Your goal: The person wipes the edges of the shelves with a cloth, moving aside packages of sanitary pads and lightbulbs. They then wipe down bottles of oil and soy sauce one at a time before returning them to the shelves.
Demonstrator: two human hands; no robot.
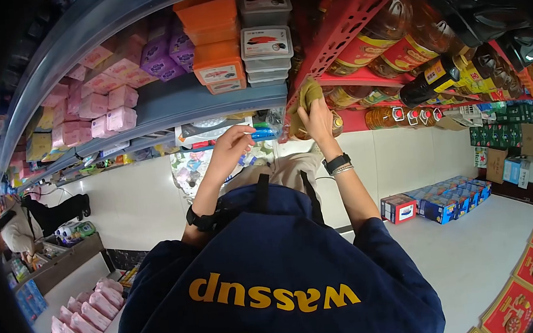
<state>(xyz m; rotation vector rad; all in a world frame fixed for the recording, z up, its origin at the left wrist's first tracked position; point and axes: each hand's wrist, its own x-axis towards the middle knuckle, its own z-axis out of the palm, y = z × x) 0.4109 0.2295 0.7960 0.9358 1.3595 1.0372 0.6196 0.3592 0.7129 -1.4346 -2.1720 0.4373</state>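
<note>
My right hand (319, 121) is wrapped on an olive-coloured cloth (311, 95), pressed against the end of the red perforated shelf upright (325, 43). Below the cloth, the necks of bottles show close by the fingers. My left hand (231, 149) hovers in front of the grey shelf, fingers loosely bent and apart, nothing in them. Just past its fingertips lies a blue item (265, 133), partly wrapped in clear plastic. Dark bands circle both wrists.
Pink tissue packs (92, 105), orange containers (217, 61) and clear-lidded boxes (266, 47) fill the grey shelf. Large oil bottles (387, 28) crowd the red rack. Blue cartons (439, 208) stand on the floor to the right. Another person (18, 230) is at the far left.
</note>
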